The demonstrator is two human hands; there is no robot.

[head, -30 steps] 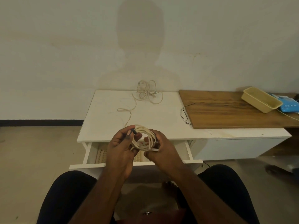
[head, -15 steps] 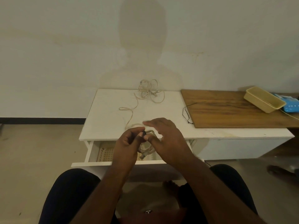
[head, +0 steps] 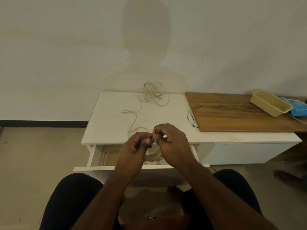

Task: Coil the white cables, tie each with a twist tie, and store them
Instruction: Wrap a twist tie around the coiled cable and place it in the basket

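A coiled white cable (head: 153,156) hangs between my hands over the open drawer (head: 99,167). My left hand (head: 134,150) and my right hand (head: 171,145) pinch a small dark twist tie (head: 151,139) at the top of the coil, fingertips touching. Most of the coil is hidden behind my hands. A second white cable (head: 152,94) lies tangled at the back of the white table (head: 108,123), with a loose strand running toward the front edge. A perforated cream basket (head: 110,157) sits inside the drawer.
A wooden board (head: 232,113) lies on the table's right side, with a black twist tie (head: 191,116) at its left edge. A yellow plastic tray (head: 270,105) and a blue device (head: 297,107) stand at the far right. My knees are below the drawer.
The coil has dropped from flat in both hands to hanging below them. My right hand came off the coil and both sets of fingertips now pinch the tie at its top.
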